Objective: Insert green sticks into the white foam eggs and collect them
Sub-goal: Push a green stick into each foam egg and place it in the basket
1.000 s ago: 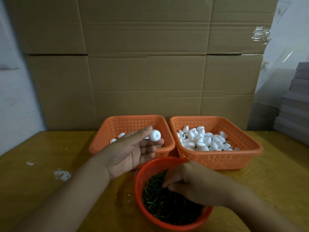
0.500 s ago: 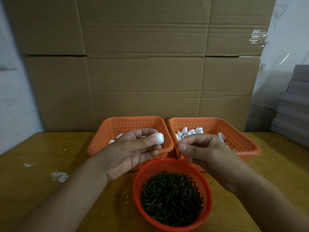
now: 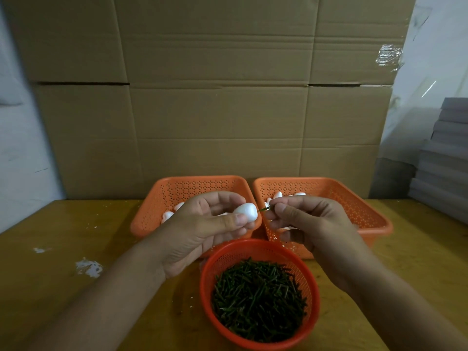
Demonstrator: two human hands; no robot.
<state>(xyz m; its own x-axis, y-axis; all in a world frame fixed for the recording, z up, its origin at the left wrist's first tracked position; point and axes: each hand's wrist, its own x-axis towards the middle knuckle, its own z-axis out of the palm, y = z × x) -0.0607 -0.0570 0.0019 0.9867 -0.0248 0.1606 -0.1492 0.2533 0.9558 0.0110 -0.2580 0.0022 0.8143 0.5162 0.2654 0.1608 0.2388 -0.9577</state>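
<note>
— How do the hands sit?
— Both are raised side by side, forearms reaching in from below; the left hand [image 3: 202,229] pinches a foam egg [image 3: 247,211] between thumb and fingers; the right hand [image 3: 311,221] pinches a green stick [image 3: 264,209], its tip at the egg's end.

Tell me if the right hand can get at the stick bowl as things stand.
Probably yes. The right hand pinches a green stick at the egg, and the stick bowl sits open just below it, nothing over it. It would likely want to finish with that stick first.
</note>
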